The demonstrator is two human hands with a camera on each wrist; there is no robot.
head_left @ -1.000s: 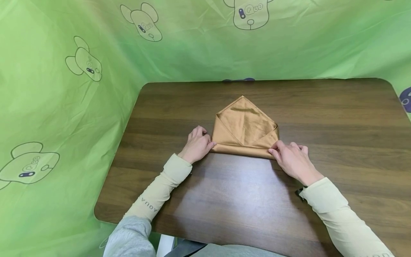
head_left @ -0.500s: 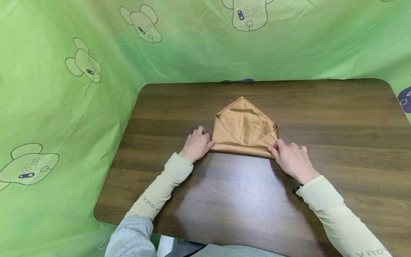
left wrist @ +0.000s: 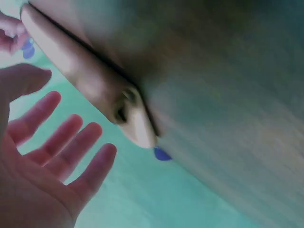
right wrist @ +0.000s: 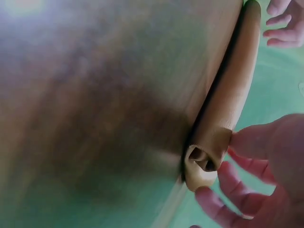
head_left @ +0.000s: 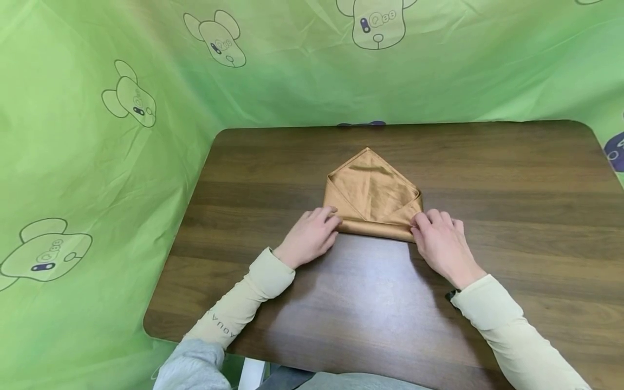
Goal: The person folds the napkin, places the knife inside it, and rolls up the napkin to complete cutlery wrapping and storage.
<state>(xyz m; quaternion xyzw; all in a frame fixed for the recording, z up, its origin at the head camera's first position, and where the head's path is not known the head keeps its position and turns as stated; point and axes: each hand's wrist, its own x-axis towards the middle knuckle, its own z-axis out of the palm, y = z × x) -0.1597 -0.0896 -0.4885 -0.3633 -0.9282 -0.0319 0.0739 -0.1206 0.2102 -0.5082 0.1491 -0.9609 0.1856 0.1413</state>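
A folded gold-brown satin napkin (head_left: 372, 189) lies on the table, its far end a point and its near edge rolled into a tube. The left hand (head_left: 312, 234) is over the left end of this roll. Its fingers are spread and relaxed in the left wrist view, with a gap between them and the napkin (left wrist: 80, 76). At the roll's right end, the right hand (head_left: 444, 242) holds the napkin between thumb and fingers. From the right wrist, the thumb (right wrist: 254, 140) shows against the roll, with the fingers beyond it and the hollow end of the tube (right wrist: 202, 159) facing the camera.
The dark wood table (head_left: 273, 157) has rounded corners. Green printed sheeting (head_left: 292, 70) hangs along its back and left sides. A white post (head_left: 252, 372) stands below the front edge, near the person's lap.
The left hand has let go of the roll's left corner and shifted right over the roll. The right hand's fingers have moved in closer together at the right end. The napkin keeps its shape.
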